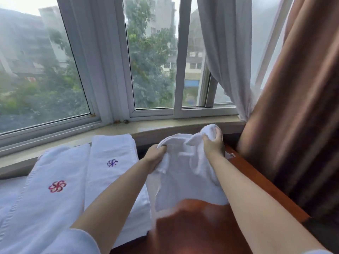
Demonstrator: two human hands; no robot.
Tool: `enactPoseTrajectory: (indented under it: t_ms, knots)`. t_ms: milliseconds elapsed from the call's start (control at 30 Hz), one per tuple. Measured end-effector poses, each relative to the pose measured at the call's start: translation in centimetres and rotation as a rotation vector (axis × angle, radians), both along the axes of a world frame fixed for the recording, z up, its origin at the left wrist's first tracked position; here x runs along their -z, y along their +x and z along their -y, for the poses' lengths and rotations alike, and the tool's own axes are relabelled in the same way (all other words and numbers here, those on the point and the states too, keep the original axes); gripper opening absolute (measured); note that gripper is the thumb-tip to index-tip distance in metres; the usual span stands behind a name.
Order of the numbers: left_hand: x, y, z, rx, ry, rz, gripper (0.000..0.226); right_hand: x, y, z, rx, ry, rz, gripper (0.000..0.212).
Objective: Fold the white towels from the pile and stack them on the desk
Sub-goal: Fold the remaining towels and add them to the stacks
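A small white towel hangs bunched between my two hands above the reddish-brown desk. My left hand grips its upper left edge with curled fingers. Higher and farther back, my right hand holds a wadded upper right corner. The towel's lower part drapes down onto the desk top. To the left lie two folded white towels: one with a purple flower emblem and one with a red flower emblem.
A stone window sill runs behind the desk under a wide window. A sheer white curtain and a heavy brown curtain hang at the right, close to the desk's right edge.
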State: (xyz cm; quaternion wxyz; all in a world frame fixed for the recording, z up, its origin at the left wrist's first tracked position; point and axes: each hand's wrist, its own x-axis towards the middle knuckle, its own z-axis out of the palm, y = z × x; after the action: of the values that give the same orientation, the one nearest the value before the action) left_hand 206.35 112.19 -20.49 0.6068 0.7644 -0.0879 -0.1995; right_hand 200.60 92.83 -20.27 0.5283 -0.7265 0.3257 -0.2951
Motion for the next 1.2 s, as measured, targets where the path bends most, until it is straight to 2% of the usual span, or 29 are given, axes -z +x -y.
enactPoseTrajectory:
  t_ms: [67,133,167,233,267,333,400,467,533,600,667,733,767,867,933,1000,1067,1100,1133,1200]
  knots:
    - [1.2,0.7,1.0,-0.023,0.050,-0.032,0.026,1.3,0.2,1.5,0.049,0.028,-0.148,0.044]
    - [2.4,1.5,2.1,-0.044,0.139,-0.105,0.033,2.8,0.3,3.3,0.111,0.145,-0.296,0.039]
    - [2.8,1.7,2.5,-0.041,0.197,-0.155,0.038,3.1,0.3,4.0,0.145,0.242,-0.359,0.039]
    - [3.3,2.1,3.4,0.018,0.302,-0.239,0.042,4.2,0.7,5.5,0.143,0.279,-0.466,0.045]
    - [3.3,2.3,4.0,0.037,0.309,-0.269,0.040,4.2,1.1,6.1,0.123,0.243,-0.499,0.046]
    - [2.8,2.2,5.0,-0.003,0.197,-0.321,0.029,3.3,1.8,7.0,0.065,0.108,-0.503,0.035]
    - [2.3,2.5,5.3,-0.110,0.051,-0.352,0.022,1.8,3.1,7.8,-0.026,0.020,-0.369,0.027]
    - [2.2,2.7,4.8,-0.161,0.032,-0.380,0.021,0.7,5.0,8.5,-0.175,-0.083,-0.240,0.045]
    - [2.9,2.0,3.9,-0.161,0.117,-0.476,0.025,0.4,6.6,8.6,-0.286,-0.289,-0.327,0.061]
    - [4.8,0.4,3.2,-0.135,0.197,-0.649,0.025,2.1,7.0,8.4,-0.328,-0.414,-0.469,0.060]
    - [7.6,-1.5,3.0,-0.117,0.274,-0.750,0.017,5.5,6.0,8.1,-0.409,-0.378,-0.592,0.057]
    - [10.4,-3.3,3.4,-0.150,0.352,-0.788,0.011,9.7,3.5,7.6,-0.582,-0.257,-0.753,0.055]
    - [11.6,-4.1,3.5,-0.166,0.415,-0.789,0.010,11.7,2.2,7.1,-0.681,-0.215,-0.822,0.052]
    - [14.3,-5.6,3.5,-0.126,0.666,-0.733,0.027,16.1,-1.6,5.7,-0.892,-0.163,-0.926,0.049]
    - [15.5,-6.0,3.5,-0.117,0.737,-0.708,0.048,18.0,-3.6,4.9,-1.037,-0.216,-0.988,0.072]
    - [15.9,-6.7,3.8,-0.092,0.795,-0.642,0.058,19.0,-5.8,4.0,-1.145,-0.440,-1.088,0.104]
    - [15.3,-7.7,4.5,-0.135,0.884,-0.590,0.054,19.5,-7.4,3.0,-1.139,-0.836,-1.102,0.114]
    - [15.0,-8.2,4.5,-0.154,0.930,-0.537,0.058,19.4,-7.6,2.7,-1.127,-0.975,-1.103,0.110]
    - [15.7,-8.2,4.3,-0.153,0.966,-0.519,0.067,19.0,-7.6,2.6,-1.130,-1.017,-1.126,0.101]
    - [16.2,-8.8,3.4,-0.145,0.936,-0.512,0.080,17.7,-7.3,2.8,-1.176,-0.897,-1.252,0.069]
